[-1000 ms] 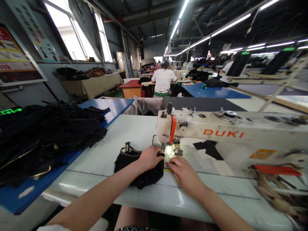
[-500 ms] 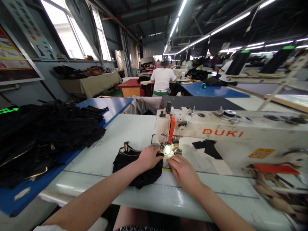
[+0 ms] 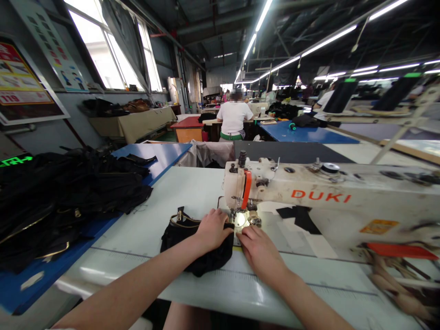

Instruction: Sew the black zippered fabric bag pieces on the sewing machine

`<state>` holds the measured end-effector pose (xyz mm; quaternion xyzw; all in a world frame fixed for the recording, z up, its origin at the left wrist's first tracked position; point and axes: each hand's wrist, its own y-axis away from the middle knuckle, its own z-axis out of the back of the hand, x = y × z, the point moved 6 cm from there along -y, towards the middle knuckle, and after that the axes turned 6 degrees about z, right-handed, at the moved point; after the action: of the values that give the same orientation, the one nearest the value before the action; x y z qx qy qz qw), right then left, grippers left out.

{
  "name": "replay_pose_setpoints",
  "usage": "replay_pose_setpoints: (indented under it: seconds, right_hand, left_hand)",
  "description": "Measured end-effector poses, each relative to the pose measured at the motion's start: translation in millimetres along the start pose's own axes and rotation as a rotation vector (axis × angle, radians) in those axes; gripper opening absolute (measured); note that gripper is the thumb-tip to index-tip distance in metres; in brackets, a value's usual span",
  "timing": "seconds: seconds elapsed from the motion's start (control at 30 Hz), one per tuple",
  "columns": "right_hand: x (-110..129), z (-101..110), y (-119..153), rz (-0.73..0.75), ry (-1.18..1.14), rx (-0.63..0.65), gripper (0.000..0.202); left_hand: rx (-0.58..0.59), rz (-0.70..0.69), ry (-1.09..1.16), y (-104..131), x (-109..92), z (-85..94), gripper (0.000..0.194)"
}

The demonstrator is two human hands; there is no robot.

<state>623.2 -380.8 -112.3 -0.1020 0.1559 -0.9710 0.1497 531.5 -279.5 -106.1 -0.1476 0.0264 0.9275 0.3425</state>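
Observation:
A black fabric piece with a gold zipper (image 3: pixel 202 261) lies on the pale table, left of the sewing machine's needle area. My left hand (image 3: pixel 213 230) is closed on its right edge, thumb and fingers pinching the cloth beside the presser foot. My right hand (image 3: pixel 258 250) rests just right of the cloth, its fingers pressed together, fingertips near the lit needle plate; whatever they may hold is too small to make out. The white sewing machine (image 3: pixel 275 183) has its head above and just beyond both hands.
A heap of black zippered pieces (image 3: pixel 68 197) covers the blue table (image 3: pixel 113 229) at left. Black scraps (image 3: pixel 302 219) lie under the machine arm. Black thread cones (image 3: pixel 340 97) stand at right. A person in a white shirt (image 3: pixel 234 117) sits ahead.
The whole view has shifted slightly, so the machine and table appear lower. My right fingertips are a little nearer the fabric. My left hand keeps its hold on the cloth.

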Motion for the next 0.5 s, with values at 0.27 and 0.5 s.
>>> replay_pose_setpoints:
  seconds: [0.27, 0.5]
  right_hand:
    - [-1, -1, 0, -0.010, 0.004, 0.020, 0.019]
    - [-3, 3, 0, 0.035, -0.041, 0.002, 0.021]
  left_hand:
    - [0.132, 0.059, -0.027, -5, 0, 1.7, 0.024]
    - [0.142, 0.112, 0.001, -11, 8, -4.0, 0.025]
